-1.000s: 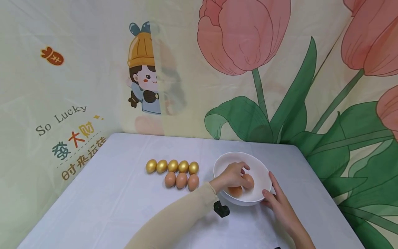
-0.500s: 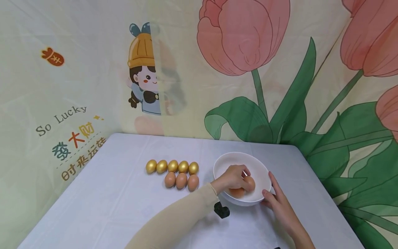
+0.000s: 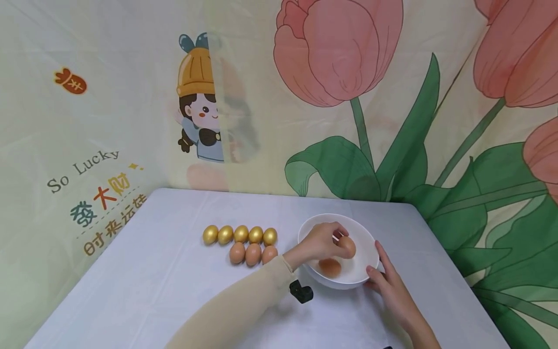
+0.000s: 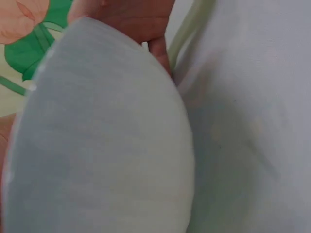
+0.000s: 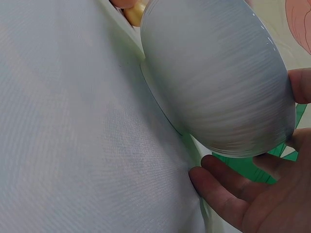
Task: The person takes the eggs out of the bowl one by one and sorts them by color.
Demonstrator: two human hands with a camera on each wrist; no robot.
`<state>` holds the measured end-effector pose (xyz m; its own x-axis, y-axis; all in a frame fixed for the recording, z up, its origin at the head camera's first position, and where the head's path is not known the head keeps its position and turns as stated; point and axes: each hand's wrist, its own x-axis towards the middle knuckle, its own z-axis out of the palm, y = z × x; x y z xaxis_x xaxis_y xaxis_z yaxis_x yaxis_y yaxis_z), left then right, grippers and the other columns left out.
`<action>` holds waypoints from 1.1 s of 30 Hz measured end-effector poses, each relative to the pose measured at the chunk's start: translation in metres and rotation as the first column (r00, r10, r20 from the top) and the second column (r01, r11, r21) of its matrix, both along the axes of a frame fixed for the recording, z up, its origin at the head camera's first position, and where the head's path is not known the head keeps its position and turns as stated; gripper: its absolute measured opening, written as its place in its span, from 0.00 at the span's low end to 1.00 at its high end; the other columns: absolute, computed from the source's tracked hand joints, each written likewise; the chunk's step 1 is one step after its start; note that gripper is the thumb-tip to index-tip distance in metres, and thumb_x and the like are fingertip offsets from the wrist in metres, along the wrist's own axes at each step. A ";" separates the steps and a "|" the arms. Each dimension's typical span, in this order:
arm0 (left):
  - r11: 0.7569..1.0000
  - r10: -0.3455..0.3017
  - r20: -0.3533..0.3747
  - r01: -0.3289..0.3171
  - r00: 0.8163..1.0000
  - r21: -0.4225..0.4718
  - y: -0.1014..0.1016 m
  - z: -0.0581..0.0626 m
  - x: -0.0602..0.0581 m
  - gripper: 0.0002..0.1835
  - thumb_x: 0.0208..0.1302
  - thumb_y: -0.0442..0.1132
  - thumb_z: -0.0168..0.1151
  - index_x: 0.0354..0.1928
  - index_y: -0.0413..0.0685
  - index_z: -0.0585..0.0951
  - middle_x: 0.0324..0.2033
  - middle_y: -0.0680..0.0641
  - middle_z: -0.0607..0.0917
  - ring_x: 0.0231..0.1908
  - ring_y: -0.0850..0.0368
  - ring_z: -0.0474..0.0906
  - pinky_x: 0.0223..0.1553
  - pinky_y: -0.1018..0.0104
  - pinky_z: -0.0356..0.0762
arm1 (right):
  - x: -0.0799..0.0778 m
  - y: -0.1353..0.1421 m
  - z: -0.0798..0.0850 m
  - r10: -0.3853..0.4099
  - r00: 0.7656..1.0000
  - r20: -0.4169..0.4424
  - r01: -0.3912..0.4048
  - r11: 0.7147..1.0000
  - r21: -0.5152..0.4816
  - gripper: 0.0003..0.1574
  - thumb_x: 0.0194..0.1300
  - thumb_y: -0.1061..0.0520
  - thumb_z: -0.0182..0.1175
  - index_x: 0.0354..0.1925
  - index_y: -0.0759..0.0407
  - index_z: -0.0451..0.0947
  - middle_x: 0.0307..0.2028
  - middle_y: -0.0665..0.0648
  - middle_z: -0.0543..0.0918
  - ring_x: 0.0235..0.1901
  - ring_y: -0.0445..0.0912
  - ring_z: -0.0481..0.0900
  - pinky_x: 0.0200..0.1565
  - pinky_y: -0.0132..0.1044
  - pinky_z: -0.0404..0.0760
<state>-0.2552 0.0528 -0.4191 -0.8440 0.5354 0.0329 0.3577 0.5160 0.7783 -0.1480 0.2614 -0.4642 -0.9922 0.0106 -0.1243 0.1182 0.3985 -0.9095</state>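
Note:
With thumb and fingers, my left hand (image 3: 321, 241) holds a brown egg (image 3: 348, 247) inside a white bowl (image 3: 364, 245). Below it in the bowl lies another brown egg (image 3: 330, 268). At the bowl's right side, my right hand (image 3: 389, 280) grips the rim, thumb at the edge. The right wrist view has the bowl's outer wall (image 5: 218, 77) with the right hand's fingers (image 5: 223, 194) spread beneath and beside it. In the left wrist view the bowl's outside (image 4: 102, 126) hides the held egg and most of the left hand.
Left of the bowl, several golden eggs (image 3: 241, 234) form a row on the white table (image 3: 144, 281). In front of them sit three brown eggs (image 3: 253, 254), the rightmost partly hidden by the left sleeve (image 3: 244, 300). A printed curtain (image 3: 257, 97) hangs behind the table.
My left hand has lifted the brown egg slightly and drawn it a little left, uncovering more of the egg beneath. The right hand stays at the bowl's rim.

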 end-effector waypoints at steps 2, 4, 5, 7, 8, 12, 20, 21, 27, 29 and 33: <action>1.000 -0.017 -0.013 0.017 1.000 0.009 -0.007 0.006 0.000 0.23 0.59 0.46 0.81 0.55 0.53 0.85 0.45 0.58 0.86 0.42 0.67 0.81 0.45 0.75 0.80 | 0.001 0.000 0.001 -0.005 1.000 0.006 0.005 1.000 -0.003 0.51 0.84 0.37 0.49 0.86 0.34 0.28 0.86 0.61 0.37 0.74 0.68 0.68 0.64 0.49 0.83; 0.999 -0.035 -0.020 0.035 0.999 0.027 -0.015 0.010 -0.001 0.23 0.60 0.45 0.81 0.56 0.53 0.85 0.46 0.57 0.86 0.43 0.66 0.82 0.47 0.75 0.80 | 0.001 0.000 0.001 -0.009 1.000 0.017 0.009 1.000 -0.002 0.52 0.84 0.36 0.49 0.86 0.34 0.28 0.86 0.61 0.37 0.74 0.69 0.67 0.65 0.51 0.82; 0.998 -0.043 -0.018 0.043 0.999 0.037 -0.019 0.012 -0.001 0.23 0.60 0.45 0.81 0.57 0.53 0.85 0.47 0.57 0.86 0.44 0.66 0.83 0.47 0.74 0.81 | 0.001 0.000 0.001 -0.011 1.000 0.019 0.011 1.000 0.000 0.52 0.84 0.36 0.49 0.86 0.35 0.28 0.86 0.61 0.37 0.74 0.69 0.67 0.65 0.51 0.82; 0.997 -0.057 -0.012 0.058 0.998 0.058 -0.028 0.016 -0.001 0.24 0.61 0.44 0.80 0.58 0.53 0.84 0.49 0.57 0.86 0.46 0.65 0.83 0.48 0.73 0.81 | 0.000 0.001 0.000 -0.010 1.000 0.019 0.010 1.000 -0.001 0.52 0.84 0.36 0.49 0.86 0.36 0.27 0.86 0.62 0.36 0.74 0.69 0.66 0.65 0.52 0.81; 0.996 -0.062 0.001 0.062 0.998 0.067 -0.033 0.019 -0.001 0.24 0.62 0.45 0.79 0.59 0.53 0.84 0.50 0.57 0.86 0.47 0.64 0.83 0.49 0.72 0.82 | 0.000 0.001 0.000 -0.010 1.000 0.016 0.010 1.000 0.003 0.52 0.84 0.37 0.49 0.86 0.36 0.27 0.86 0.62 0.36 0.74 0.69 0.66 0.65 0.52 0.81; 0.993 -0.066 0.028 0.063 0.997 0.103 -0.054 0.027 0.000 0.26 0.61 0.46 0.79 0.61 0.54 0.83 0.52 0.58 0.85 0.51 0.62 0.83 0.51 0.69 0.82 | 0.001 0.001 0.000 -0.006 1.000 -0.001 0.006 1.000 0.002 0.51 0.85 0.39 0.49 0.86 0.37 0.28 0.86 0.62 0.36 0.74 0.69 0.68 0.64 0.50 0.82; 0.990 -0.032 0.019 0.029 0.999 0.140 -0.100 0.038 0.003 0.27 0.61 0.44 0.78 0.62 0.54 0.82 0.55 0.58 0.85 0.54 0.58 0.83 0.53 0.65 0.85 | 0.003 0.000 0.002 -0.007 1.000 -0.004 0.007 1.000 0.005 0.50 0.85 0.38 0.48 0.86 0.34 0.28 0.86 0.60 0.35 0.73 0.67 0.69 0.64 0.48 0.83; 0.991 -0.026 0.015 0.023 1.000 0.135 -0.106 0.039 0.004 0.27 0.62 0.44 0.78 0.63 0.54 0.82 0.55 0.58 0.85 0.54 0.58 0.83 0.54 0.65 0.85 | 0.003 0.000 0.003 -0.009 1.000 -0.002 0.009 1.000 0.007 0.50 0.85 0.38 0.48 0.86 0.33 0.28 0.86 0.59 0.35 0.74 0.67 0.69 0.64 0.48 0.83; 0.994 0.020 0.010 -0.021 1.000 0.107 -0.144 0.042 0.008 0.26 0.63 0.46 0.77 0.63 0.57 0.82 0.56 0.59 0.84 0.55 0.57 0.84 0.56 0.62 0.85 | 0.003 0.000 0.003 -0.004 1.000 -0.002 0.004 1.000 0.005 0.49 0.85 0.40 0.48 0.86 0.33 0.28 0.86 0.58 0.35 0.74 0.68 0.67 0.64 0.47 0.83; 0.995 0.035 0.003 -0.035 0.999 0.096 -0.158 0.041 0.010 0.27 0.64 0.45 0.77 0.64 0.57 0.82 0.57 0.58 0.84 0.55 0.57 0.84 0.56 0.61 0.84 | 0.002 0.000 0.003 -0.003 1.000 -0.008 0.003 1.000 0.002 0.49 0.85 0.41 0.48 0.86 0.34 0.28 0.86 0.58 0.35 0.74 0.68 0.67 0.63 0.47 0.83; 0.995 0.072 -0.004 -0.072 0.997 0.070 -0.185 0.038 0.012 0.28 0.62 0.44 0.78 0.64 0.56 0.82 0.57 0.57 0.85 0.54 0.56 0.84 0.57 0.58 0.84 | 0.001 -0.001 0.002 -0.006 1.000 -0.007 0.006 1.000 0.004 0.50 0.85 0.40 0.48 0.86 0.35 0.28 0.86 0.58 0.35 0.74 0.69 0.67 0.63 0.48 0.83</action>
<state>-0.2427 -0.1324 -0.3814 -0.8799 0.4694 0.0734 0.3265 0.4853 0.8111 -0.1472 0.2603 -0.4621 -0.9929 0.0166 -0.1177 0.1144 0.4011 -0.9089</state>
